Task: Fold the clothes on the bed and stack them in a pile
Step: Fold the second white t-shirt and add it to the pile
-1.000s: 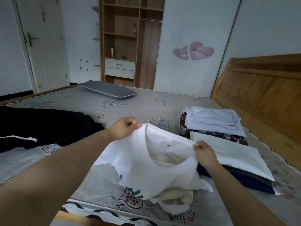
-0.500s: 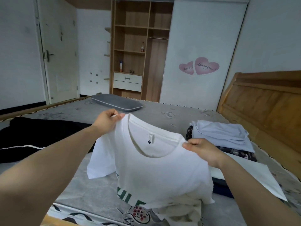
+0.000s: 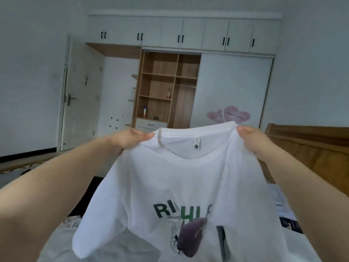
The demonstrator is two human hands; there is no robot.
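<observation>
White T-shirt higher than before, between left hand and right hand

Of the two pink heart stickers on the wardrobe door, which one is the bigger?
The right heart sticker is the bigger. It sits a little higher and overlaps the smaller left heart sticker, just above the white T-shirt collar.

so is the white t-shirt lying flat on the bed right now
No, both the left hand and the right hand hold the white t-shirt up by its shoulders.
</observation>
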